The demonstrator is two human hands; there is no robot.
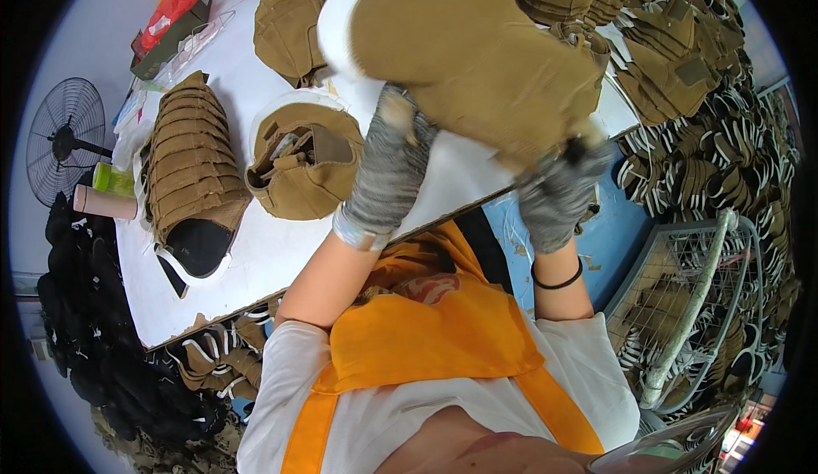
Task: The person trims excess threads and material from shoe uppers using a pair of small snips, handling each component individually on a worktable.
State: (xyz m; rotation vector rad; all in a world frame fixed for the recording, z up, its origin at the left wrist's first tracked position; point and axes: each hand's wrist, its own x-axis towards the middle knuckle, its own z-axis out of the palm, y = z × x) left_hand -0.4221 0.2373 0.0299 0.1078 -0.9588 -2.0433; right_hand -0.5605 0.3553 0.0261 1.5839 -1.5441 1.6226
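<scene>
Above the white table [332, 291] I hold up a large brown shoe upper [477, 57] with a pale white rim along its rounded left end. My left hand [392, 163], in a grey knit glove, grips its lower edge, the fingertips partly hidden behind it. At the lower right corner of the upper, my right hand [562, 189] in a matching glove is closed on the edge, slightly smeared by motion. Just left of my left hand sits a bundled brown upper [311, 176]. Further left lies a nested stack of brown uppers [192, 155].
More brown uppers [294, 22] lie at the table's far side, with piles [673, 65] at the far right. A wire basket cart [690, 304] stands right. Left are a fan [64, 137], a green cup [112, 179] and a box with a red bag [175, 10].
</scene>
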